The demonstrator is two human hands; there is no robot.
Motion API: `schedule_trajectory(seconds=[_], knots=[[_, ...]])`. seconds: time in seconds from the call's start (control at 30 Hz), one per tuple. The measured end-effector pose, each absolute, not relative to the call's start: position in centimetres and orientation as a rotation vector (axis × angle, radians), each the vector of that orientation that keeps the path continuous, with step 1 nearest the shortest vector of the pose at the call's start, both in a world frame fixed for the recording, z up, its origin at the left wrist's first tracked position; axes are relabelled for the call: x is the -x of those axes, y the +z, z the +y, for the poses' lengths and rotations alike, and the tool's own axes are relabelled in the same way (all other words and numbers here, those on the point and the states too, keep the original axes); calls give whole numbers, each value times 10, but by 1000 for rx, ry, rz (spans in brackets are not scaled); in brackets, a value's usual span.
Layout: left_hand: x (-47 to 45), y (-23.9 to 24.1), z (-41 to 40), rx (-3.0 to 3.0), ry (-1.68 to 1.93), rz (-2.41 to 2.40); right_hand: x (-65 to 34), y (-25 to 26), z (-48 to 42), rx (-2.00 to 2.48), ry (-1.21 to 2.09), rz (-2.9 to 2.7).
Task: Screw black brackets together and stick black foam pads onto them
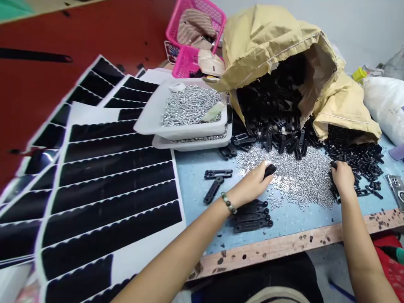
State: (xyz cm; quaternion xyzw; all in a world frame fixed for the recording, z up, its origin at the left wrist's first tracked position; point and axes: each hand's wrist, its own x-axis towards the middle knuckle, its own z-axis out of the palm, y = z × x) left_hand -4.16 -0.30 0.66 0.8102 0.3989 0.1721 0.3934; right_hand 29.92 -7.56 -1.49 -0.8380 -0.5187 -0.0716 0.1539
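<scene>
My left hand (pixel 254 182), with a beaded bracelet at the wrist, is closed around a black plastic part (pixel 269 170) whose end sticks out past the fingers. Just below that hand lies a row of black plastic arms (pixel 254 222). My right hand (pixel 344 179) has its fingers closed at the edge of a heap of small black pieces (pixel 360 158); a dark piece shows at the fingertips, its kind unclear. Between both hands spreads a pile of small silver screws or pins (pixel 311 176), with nuts or washers (pixel 276 200) along its left side.
Torn paper sacks (pixel 274 33) spill black parts at the back. Stacked white trays (pixel 148 122) hold silver hardware. Black-printed sheets (pixel 120 168) cover the left side. Two loose black links (pixel 214 189) lie by the trays; a phone (pixel 396 189) rests at the right edge. Pink baskets (pixel 183 63) stand behind.
</scene>
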Motion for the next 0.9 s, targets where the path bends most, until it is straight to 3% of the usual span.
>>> schedule_trajectory(seconds=[0.17, 0.33, 0.43, 0.9], knots=[[40, 11, -9, -1948, 406, 964, -292, -16, -63, 2151, -63, -1516], [42, 13, -16, -1750, 485, 924, -208, 2, -65, 1499, 647, -1503], [46, 10, -18, -1552, 534, 828, -161, 15, -65, 1334, 867, -1445], [57, 26, -35, -1987, 799, 1027, -120, 34, -66, 1403, 971, -1471]])
